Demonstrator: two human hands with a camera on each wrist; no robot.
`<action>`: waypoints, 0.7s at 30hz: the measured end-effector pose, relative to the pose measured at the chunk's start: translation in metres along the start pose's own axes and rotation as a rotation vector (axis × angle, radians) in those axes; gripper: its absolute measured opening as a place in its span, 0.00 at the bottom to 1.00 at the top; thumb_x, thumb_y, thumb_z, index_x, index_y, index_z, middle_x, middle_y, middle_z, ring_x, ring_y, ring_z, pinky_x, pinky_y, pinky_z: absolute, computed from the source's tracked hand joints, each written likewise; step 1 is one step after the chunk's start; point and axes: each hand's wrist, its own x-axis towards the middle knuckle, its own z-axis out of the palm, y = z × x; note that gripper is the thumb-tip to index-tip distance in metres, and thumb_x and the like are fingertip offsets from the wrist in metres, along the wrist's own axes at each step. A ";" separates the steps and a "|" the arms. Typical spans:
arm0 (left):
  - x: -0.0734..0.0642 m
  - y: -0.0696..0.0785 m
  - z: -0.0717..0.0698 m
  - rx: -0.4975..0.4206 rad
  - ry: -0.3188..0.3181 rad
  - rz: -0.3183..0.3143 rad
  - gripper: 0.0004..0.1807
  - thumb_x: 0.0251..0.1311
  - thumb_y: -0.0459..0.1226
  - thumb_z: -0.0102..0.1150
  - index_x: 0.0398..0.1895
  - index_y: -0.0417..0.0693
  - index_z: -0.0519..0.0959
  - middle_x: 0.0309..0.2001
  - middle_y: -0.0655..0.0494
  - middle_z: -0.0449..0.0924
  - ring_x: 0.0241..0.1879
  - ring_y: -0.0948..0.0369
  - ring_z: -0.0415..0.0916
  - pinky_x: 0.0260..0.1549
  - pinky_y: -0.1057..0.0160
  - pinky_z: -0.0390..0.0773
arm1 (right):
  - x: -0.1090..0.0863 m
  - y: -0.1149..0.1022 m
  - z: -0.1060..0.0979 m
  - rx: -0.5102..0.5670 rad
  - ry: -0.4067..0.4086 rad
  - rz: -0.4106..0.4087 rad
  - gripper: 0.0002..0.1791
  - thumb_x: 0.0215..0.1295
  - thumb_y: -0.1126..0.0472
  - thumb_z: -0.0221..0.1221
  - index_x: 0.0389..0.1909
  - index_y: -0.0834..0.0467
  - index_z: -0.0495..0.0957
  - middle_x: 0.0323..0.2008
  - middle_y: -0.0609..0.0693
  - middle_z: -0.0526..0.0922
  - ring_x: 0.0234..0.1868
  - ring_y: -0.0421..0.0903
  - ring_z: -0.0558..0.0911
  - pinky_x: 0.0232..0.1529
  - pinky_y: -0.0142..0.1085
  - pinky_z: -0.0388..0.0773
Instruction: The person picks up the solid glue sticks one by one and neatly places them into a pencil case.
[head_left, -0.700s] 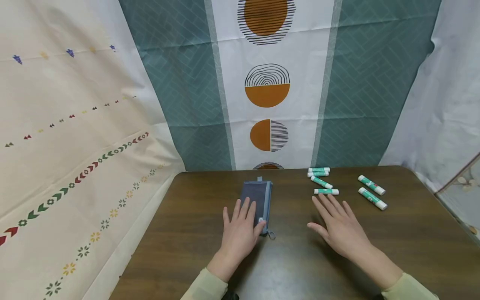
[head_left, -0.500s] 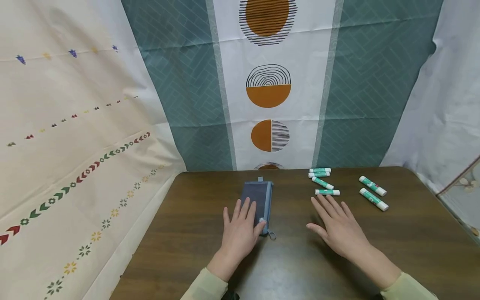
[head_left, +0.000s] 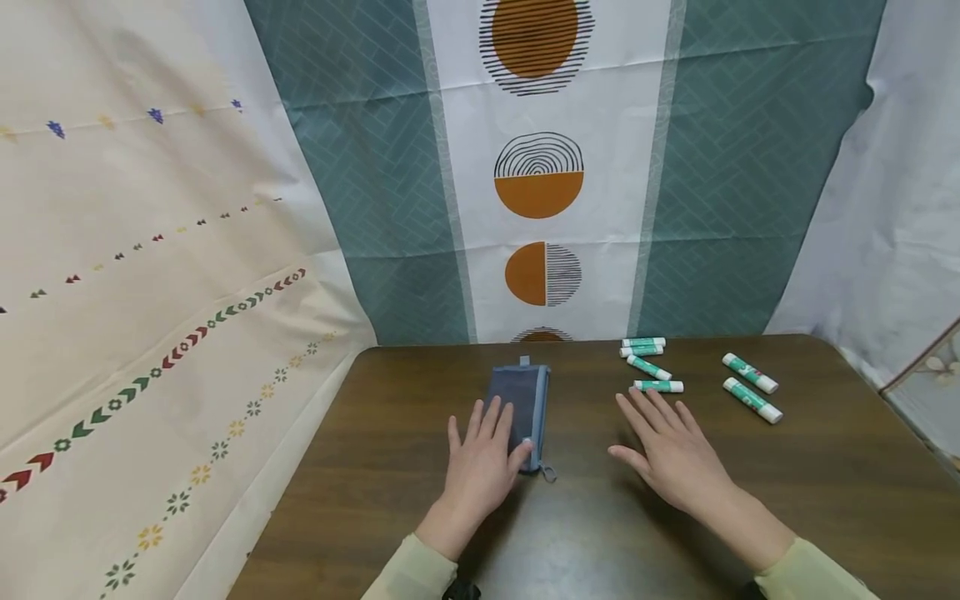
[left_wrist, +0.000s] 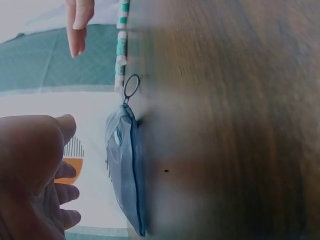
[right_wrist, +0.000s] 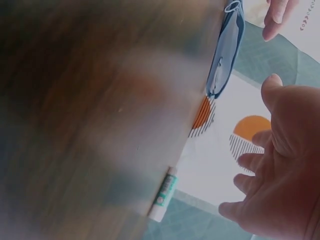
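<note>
A blue zip pouch (head_left: 513, 387) with a ring on its zipper pull (head_left: 549, 474) lies flat on the table. My left hand (head_left: 480, 471) hovers over its lower left part, fingers spread; the left wrist view shows a gap between this hand and the pouch. Farther right, my right hand (head_left: 681, 460) is held above the table with straight, slightly spread fingers and nothing in it. Just beyond those fingertips lies a white-and-green glue stick (head_left: 660, 387), its left end close to them in the head view. Behind it several more glue sticks (head_left: 648, 367) lie together.
Two larger glue sticks (head_left: 752, 400) lie side by side toward the right of the brown wooden table (head_left: 577, 542). A patterned curtain (head_left: 405, 208) hangs behind the table's back edge. Cream cloth (head_left: 187, 275) hangs along the left, pale cloth (head_left: 892, 208) along the right.
The right hand has drifted slightly left relative to the glue sticks. The head view has shifted a little. The left hand, pouch and glue sticks keep their places.
</note>
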 end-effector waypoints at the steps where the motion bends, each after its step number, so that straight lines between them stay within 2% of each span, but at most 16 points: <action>1: 0.000 0.000 0.000 0.002 0.000 -0.003 0.41 0.82 0.62 0.51 0.87 0.50 0.64 0.88 0.46 0.56 0.87 0.43 0.47 0.78 0.22 0.45 | 0.001 0.000 0.001 0.001 -0.003 -0.002 0.47 0.79 0.35 0.60 0.87 0.57 0.60 0.86 0.62 0.58 0.86 0.66 0.55 0.79 0.72 0.52; 10: -0.001 -0.007 0.004 0.000 -0.033 -0.046 0.42 0.81 0.64 0.49 0.86 0.49 0.66 0.87 0.46 0.58 0.87 0.41 0.50 0.77 0.22 0.46 | 0.005 -0.012 0.008 0.026 -0.018 -0.015 0.45 0.80 0.36 0.60 0.86 0.57 0.62 0.85 0.63 0.61 0.86 0.66 0.57 0.79 0.72 0.52; 21: -0.001 -0.015 0.006 -0.017 -0.066 -0.075 0.41 0.81 0.62 0.52 0.85 0.48 0.67 0.86 0.45 0.60 0.86 0.40 0.52 0.76 0.21 0.47 | 0.011 -0.029 0.015 0.058 -0.046 -0.041 0.44 0.79 0.38 0.62 0.85 0.58 0.64 0.84 0.62 0.65 0.84 0.67 0.61 0.78 0.72 0.56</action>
